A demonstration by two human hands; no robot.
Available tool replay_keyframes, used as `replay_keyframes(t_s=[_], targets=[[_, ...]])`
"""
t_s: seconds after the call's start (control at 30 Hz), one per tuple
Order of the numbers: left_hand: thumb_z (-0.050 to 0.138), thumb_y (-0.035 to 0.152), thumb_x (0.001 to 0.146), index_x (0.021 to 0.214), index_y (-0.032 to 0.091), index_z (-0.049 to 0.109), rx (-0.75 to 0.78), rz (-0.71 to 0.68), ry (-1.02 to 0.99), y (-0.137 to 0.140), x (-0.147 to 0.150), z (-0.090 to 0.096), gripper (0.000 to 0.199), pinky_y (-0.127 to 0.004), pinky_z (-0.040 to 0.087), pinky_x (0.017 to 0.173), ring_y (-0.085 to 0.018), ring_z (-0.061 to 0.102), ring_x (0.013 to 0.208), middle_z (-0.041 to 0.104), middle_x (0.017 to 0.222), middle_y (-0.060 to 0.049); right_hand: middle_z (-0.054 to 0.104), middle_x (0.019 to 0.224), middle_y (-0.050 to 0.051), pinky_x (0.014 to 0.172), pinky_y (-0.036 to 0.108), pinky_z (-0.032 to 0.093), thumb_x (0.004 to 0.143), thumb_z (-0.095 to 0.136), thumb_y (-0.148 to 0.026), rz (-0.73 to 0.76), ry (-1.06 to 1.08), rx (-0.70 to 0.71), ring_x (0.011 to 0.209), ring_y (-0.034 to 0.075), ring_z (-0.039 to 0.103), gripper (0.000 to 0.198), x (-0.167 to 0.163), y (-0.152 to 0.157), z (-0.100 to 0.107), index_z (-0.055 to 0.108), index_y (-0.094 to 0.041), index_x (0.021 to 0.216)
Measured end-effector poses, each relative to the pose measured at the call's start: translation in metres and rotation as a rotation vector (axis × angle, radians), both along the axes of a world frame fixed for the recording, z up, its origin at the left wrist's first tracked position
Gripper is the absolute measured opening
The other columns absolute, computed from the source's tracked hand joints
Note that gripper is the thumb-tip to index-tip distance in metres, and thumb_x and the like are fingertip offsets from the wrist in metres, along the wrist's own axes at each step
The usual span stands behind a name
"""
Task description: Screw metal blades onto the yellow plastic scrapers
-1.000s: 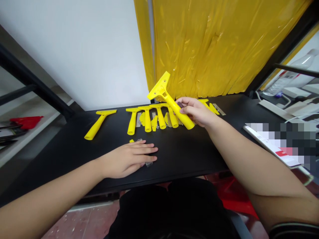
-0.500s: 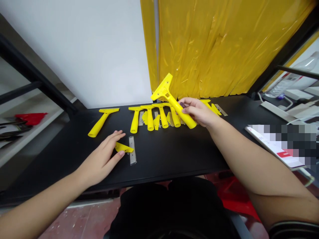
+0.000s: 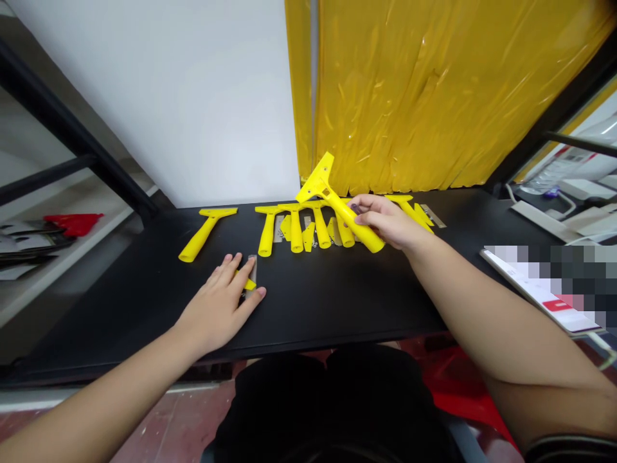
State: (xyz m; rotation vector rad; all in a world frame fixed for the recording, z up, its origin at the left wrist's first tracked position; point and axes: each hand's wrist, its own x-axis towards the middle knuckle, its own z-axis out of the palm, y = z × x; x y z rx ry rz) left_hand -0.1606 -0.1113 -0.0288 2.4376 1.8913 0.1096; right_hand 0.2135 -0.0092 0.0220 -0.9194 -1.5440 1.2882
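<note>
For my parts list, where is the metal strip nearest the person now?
In the head view, the metal strip lies left of centre on the table, partly under the left hand, by a yellow piece.

On the tabletop, one scraper is lying left of a scraper row; a strip is lying before the row.

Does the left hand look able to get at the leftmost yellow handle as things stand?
Probably yes: the left hand rests close by, partly covering a small yellow piece, and nothing visible stands between it and the leftmost yellow handle.
</note>
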Motion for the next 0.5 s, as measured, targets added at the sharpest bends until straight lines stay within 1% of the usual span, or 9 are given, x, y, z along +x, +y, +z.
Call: replay_keyframes(t_s=[0.1, 0.2, 0.27, 0.37, 0.5], targets=[[0.029, 0.067, 0.105, 0.17, 0.009, 0.036, 0.002, 0.017, -0.032, 0.017, -0.02, -0.002, 0.087, -0.058, 0.023, 0.136, -0.036, 0.02, 0.167, 0.029, 0.178, -0.017, 0.071, 0.094, 0.001, 0.079, 0.034, 0.055, 0.067, 0.076, -0.025, -0.005, 0.01, 0.003, 0.088, 0.02, 0.069, 0.026, 0.0, 0.0, 0.0, 0.07, -0.022, 0.092], [0.029, 0.066, 0.104, 0.17, 0.006, 0.035, -0.015, 0.041, -0.037, 0.041, -0.033, -0.005, 0.089, -0.057, 0.021, 0.136, -0.037, 0.018, 0.167, 0.027, 0.178, -0.018, 0.071, 0.092, 0.001, 0.078, 0.033, 0.054, 0.067, 0.076, -0.024, -0.003, 0.008, 0.005, 0.086, 0.019, 0.069, 0.026, 0.0, 0.0, 0.001, 0.07, -0.022, 0.093], [0.026, 0.065, 0.103, 0.17, 0.002, 0.032, -0.026, 0.071, -0.021, 0.058, -0.034, -0.005, 0.092, -0.058, 0.019, 0.137, -0.039, 0.016, 0.168, 0.025, 0.178, -0.02, 0.071, 0.092, 0.001, 0.078, 0.033, 0.054, 0.068, 0.076, -0.024, -0.008, 0.0, 0.012, 0.086, 0.019, 0.068, 0.026, 0.0, 0.001, 0.001, 0.07, -0.021, 0.093], [0.025, 0.064, 0.104, 0.17, 0.001, 0.031, -0.022, 0.103, 0.002, 0.084, -0.03, -0.004, 0.091, -0.057, 0.018, 0.137, -0.039, 0.016, 0.168, 0.025, 0.178, -0.02, 0.071, 0.092, 0.001, 0.077, 0.033, 0.054, 0.069, 0.075, -0.025, -0.014, -0.014, 0.021, 0.085, 0.019, 0.067, 0.025, 0.001, 0.001, 0.001, 0.069, -0.021, 0.093], [0.027, 0.061, 0.103, 0.17, 0.002, 0.031, -0.041, 0.08, -0.004, 0.115, -0.024, -0.002, 0.089, -0.054, 0.017, 0.137, -0.038, 0.013, 0.168, 0.022, 0.179, -0.02, 0.07, 0.091, 0.001, 0.076, 0.032, 0.053, 0.068, 0.076, -0.025, -0.016, -0.007, 0.013, 0.084, 0.019, 0.066, 0.025, 0.001, 0.002, 0.001, 0.07, -0.022, 0.092]])
